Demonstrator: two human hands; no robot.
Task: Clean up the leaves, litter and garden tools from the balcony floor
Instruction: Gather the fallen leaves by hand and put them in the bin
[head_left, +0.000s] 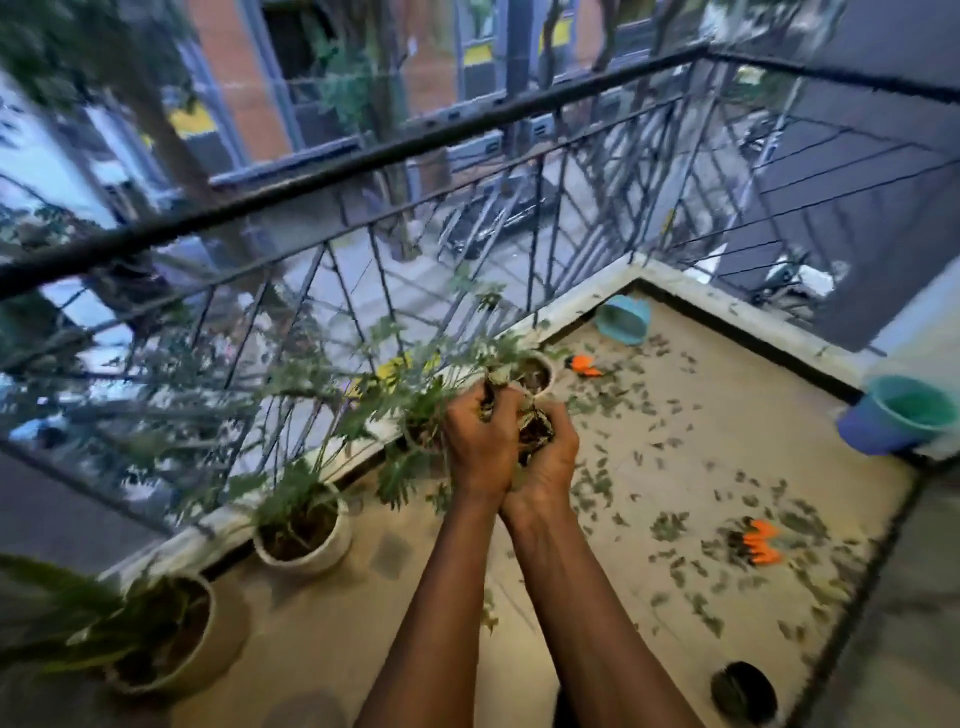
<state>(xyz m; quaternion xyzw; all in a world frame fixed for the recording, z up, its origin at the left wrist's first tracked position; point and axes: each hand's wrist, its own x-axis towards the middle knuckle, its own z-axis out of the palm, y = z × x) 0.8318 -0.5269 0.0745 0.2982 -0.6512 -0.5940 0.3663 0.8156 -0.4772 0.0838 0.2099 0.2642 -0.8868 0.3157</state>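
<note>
Leaves (532, 431) clutched in left hand (480, 447) and right hand (551, 465), more strewn over floor (727, 405) up to railing (363, 162); two orange tools (761, 543), two buckets (896, 415).

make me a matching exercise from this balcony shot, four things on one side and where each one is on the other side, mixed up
Things
1. light blue plastic bucket
2. blue plastic bucket with a green inside
3. clump of dry leaves
4. round black floor drain

Places
A. gripped between the left hand and the right hand
B. set in the beige balcony floor, near right
C. on its side in the far corner, below the black metal railing
D. at the right edge of that floor

Pairs: 1-C, 2-D, 3-A, 4-B
</note>
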